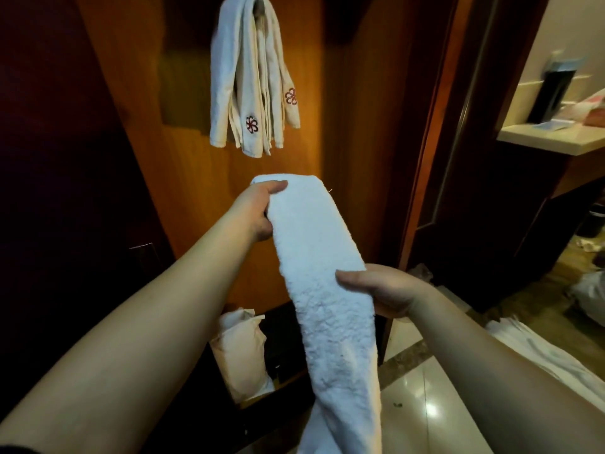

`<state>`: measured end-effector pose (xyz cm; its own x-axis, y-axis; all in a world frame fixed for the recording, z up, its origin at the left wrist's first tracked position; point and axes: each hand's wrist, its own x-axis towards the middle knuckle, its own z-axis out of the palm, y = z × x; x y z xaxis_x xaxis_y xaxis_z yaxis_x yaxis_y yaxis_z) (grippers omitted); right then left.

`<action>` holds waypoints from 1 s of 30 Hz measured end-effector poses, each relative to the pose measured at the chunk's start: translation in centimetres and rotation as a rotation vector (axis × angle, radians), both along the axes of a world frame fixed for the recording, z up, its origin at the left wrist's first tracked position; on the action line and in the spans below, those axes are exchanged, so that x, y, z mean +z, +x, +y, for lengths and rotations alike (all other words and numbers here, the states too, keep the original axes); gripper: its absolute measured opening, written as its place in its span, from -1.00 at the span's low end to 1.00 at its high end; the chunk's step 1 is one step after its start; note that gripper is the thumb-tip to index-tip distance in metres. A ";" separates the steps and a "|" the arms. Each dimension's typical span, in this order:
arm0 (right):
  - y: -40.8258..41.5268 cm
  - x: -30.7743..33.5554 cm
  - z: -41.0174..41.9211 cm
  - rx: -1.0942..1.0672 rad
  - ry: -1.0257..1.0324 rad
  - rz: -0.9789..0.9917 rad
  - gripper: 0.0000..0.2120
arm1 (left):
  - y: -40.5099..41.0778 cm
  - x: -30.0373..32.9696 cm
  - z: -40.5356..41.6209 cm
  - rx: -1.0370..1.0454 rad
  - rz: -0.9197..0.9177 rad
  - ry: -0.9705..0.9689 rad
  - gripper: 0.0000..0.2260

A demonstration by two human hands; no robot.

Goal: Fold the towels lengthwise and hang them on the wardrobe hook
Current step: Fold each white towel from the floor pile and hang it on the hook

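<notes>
In front of the wooden wardrobe panel (353, 132), a white towel (320, 276) folded into a long strip is held up below the hanging towels (252, 77) draped from the wardrobe hook (260, 4). The left hand (258, 208) grips its upper end, thumb clamped on top. The right hand (383, 290) pinches its right edge midway, thumb over the pile

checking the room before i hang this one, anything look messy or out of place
Yes. White linens lie in a heap on the floor by the doorway, lower right. The towels on the hook hang unevenly, ends at different heights. The folded towel held by the left hand and right hand looks tidy.
</notes>
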<state>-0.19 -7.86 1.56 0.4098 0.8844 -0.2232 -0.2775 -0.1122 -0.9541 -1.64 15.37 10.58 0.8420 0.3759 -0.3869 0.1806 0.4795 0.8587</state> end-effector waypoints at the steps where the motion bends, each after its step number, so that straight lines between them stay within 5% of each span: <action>1: 0.0 0.3 0.0 -0.003 0.050 0.046 -0.40 | 0.3 -0.2 0.2 -0.011 0.009 -0.012 -0.57; 8: 0.6 2.0 1.2 0.018 0.242 0.152 -0.51 | 1.8 -2.8 1.1 -0.122 0.022 0.024 -0.63; 12: 1.6 3.9 2.1 -0.116 0.320 0.217 -0.52 | 0.8 -6.4 3.0 -0.326 0.063 -0.025 -0.31; 17: 3.1 6.2 4.2 -0.456 0.353 0.186 -0.55 | -2.2 -11.3 1.2 -0.337 0.109 0.181 -0.35; 23: 4.8 8.5 5.9 -0.705 0.380 0.151 -0.66 | -7.4 -16.3 -0.9 -0.297 -0.121 0.624 -0.20; 26: 5.2 9.8 6.4 -0.788 0.439 0.178 -0.68 | -7.6 -18.8 -2.4 -0.312 -0.097 0.732 -0.44; 30: 5.4 12.1 6.9 -0.887 0.499 0.200 -0.65 | -6.0 -21.2 -2.7 -0.203 0.010 0.929 -0.30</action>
